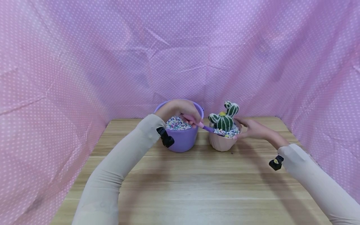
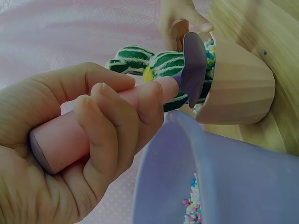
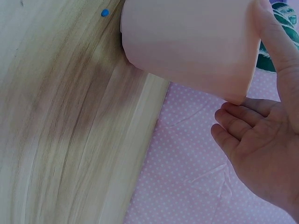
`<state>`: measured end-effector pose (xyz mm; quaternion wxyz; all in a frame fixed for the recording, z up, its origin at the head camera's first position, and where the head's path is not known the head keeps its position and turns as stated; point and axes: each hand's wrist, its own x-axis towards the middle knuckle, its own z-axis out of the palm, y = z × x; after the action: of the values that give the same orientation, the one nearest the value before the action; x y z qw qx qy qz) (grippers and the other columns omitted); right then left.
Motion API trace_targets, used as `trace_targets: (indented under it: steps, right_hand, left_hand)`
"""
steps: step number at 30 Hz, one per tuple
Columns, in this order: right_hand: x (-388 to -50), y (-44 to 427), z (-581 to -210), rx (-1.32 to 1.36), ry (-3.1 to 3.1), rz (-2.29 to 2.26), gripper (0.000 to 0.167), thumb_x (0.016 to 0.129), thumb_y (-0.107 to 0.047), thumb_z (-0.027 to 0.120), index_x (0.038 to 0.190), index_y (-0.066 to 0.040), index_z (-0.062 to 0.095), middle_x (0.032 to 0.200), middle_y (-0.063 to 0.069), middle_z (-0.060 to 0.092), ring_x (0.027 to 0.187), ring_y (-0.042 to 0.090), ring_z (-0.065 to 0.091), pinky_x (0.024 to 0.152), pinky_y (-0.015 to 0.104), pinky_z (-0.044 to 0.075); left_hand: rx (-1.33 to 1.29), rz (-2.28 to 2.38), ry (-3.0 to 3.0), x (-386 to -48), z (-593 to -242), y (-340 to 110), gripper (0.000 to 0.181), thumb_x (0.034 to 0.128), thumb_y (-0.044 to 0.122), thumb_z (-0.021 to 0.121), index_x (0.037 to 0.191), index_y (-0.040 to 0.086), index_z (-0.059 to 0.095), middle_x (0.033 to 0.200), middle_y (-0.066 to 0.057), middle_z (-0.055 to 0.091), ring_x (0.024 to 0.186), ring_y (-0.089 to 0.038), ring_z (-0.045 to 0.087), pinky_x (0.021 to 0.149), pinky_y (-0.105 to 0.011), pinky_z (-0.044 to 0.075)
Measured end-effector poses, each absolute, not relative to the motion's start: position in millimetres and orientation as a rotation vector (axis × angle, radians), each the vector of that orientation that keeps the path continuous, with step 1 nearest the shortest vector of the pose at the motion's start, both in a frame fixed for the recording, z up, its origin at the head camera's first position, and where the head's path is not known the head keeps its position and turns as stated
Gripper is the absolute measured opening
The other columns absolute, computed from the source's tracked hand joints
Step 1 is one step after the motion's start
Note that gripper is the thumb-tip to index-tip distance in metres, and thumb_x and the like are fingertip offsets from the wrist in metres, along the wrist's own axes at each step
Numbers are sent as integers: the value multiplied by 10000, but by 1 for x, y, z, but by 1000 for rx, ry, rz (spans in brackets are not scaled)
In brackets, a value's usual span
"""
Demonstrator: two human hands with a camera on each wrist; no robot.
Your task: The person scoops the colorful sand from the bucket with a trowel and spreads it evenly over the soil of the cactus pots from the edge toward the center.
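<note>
My left hand (image 1: pixel 187 108) grips the pink handle (image 2: pixel 63 142) of a small toy shovel, fingers wrapped round it above the purple bucket (image 1: pixel 182 141). The shovel's purple blade (image 2: pixel 192 70) reaches over the rim of a pale pink flower pot (image 1: pixel 222 144), beside a knitted green cactus (image 1: pixel 225 123) with white stripes and a yellow flower. Small multicoloured beads (image 1: pixel 231 132) lie around the cactus. On the pot's right side, my right hand (image 1: pixel 253 129) holds the rim, its thumb at the front and fingers behind.
More multicoloured beads (image 1: pixel 176 123) fill part of the bucket, left of the pot. A single blue bead (image 3: pixel 105 12) lies on the wooden table (image 1: pixel 191 187) near the pot. Pink dotted cloth (image 1: pixel 180 56) hangs behind the table and at both sides.
</note>
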<state>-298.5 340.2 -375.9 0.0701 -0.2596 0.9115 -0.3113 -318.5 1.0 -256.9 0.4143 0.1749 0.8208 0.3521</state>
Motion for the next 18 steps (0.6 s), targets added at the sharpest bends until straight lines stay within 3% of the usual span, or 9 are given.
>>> trace_targets:
  steps: [8,18]
  right_hand:
    - [-300,340,-378,-801,2763,-918,949,833,-256,859,1518,127,325,1554,338,377,1447,519,343,1170,649,317]
    - [-299,340,-377,-801,2759,-936,946,828,-254,864,1515,123,335,1548,327,393,1448,512,349,1175,647,312]
  left_hand:
    - [533,884,2046,-320,-264,-9,211,938,132,678,1113,36,746,778,-69,716,581,-71,549,542,-165,447]
    - [576,932,2004,-324,-273,-16,298,971,151,634,1240,41,698,836,-81,738,623,-85,576,571,-178,456]
